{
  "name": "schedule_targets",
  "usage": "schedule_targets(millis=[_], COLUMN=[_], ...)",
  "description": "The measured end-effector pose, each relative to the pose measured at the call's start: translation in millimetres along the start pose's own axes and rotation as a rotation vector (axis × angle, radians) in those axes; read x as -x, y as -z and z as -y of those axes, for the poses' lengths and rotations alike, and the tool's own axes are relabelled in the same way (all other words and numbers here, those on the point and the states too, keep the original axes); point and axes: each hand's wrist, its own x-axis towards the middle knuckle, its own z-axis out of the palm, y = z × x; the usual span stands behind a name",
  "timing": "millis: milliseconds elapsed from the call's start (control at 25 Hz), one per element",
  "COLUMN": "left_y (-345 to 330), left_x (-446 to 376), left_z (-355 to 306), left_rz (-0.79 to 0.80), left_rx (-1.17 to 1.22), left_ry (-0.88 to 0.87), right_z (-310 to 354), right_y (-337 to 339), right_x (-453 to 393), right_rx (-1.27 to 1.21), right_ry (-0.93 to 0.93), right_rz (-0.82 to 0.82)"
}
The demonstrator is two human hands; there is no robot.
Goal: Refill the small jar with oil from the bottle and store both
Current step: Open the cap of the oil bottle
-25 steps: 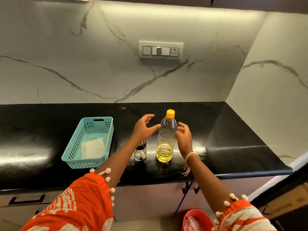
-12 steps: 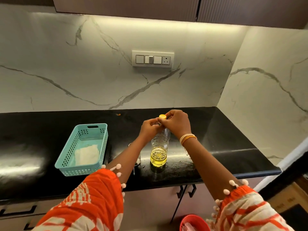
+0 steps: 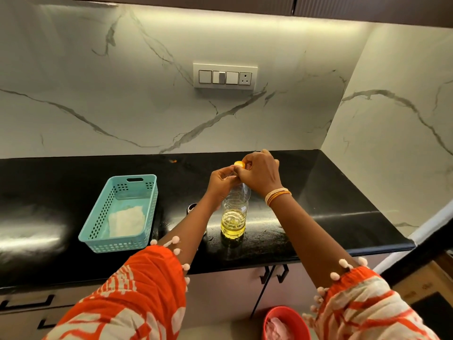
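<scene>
A clear plastic oil bottle point(image 3: 234, 217) stands upright on the black countertop point(image 3: 331, 197), about a third full of yellow oil. My left hand point(image 3: 221, 179) grips its neck. My right hand point(image 3: 259, 174) curls over the top and pinches the yellow cap point(image 3: 239, 164), of which only a sliver shows. The small jar point(image 3: 192, 208) stands just left of the bottle, mostly hidden behind my left forearm; only its dark top edge is visible.
A teal perforated basket point(image 3: 117, 239) with a white cloth point(image 3: 126, 222) inside sits left of the jar. Marble walls close the back and right side. A switch panel point(image 3: 225, 76) is on the back wall. A red bin point(image 3: 285, 322) stands on the floor below the counter edge.
Both hands went from open beside the bottle to closing on it: left on the neck, right on the cap. The view has tilted slightly; bottle and jar stay in place.
</scene>
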Motion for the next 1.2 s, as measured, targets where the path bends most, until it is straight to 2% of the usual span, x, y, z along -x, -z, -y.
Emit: schedule_targets(millis=[80, 280, 480, 640, 840, 1040, 1200], left_y=[1, 0, -1, 2, 3, 2, 5], left_x=[-1, 3, 6, 4, 3, 2, 1], left_z=[3, -1, -2, -4, -2, -1, -4], left_rz=[0.008, 0.046, 0.084, 0.069, 0.089, 0.085, 0.105], left_rx=[0.004, 0.021, 0.030, 0.027, 0.035, 0.045, 0.045], left_ry=[-0.013, -0.036, -0.038, -0.048, -0.043, -0.016, -0.033], right_z=[0, -12, -19, -17, -11, -10, -12], right_y=[0, 3, 3, 6, 8, -8, -9], right_x=[1, -6, -9, -11, -4, -1, 0], right_rx=[-0.028, -0.107, -0.248, -0.374, -0.614, -0.651, -0.735], right_ry=[-0.002, 0.040, 0.068, 0.119, -0.016, -0.059, -0.063], right_rz=[0.012, 0.218, 0.331, 0.317, 0.279, 0.164, 0.158])
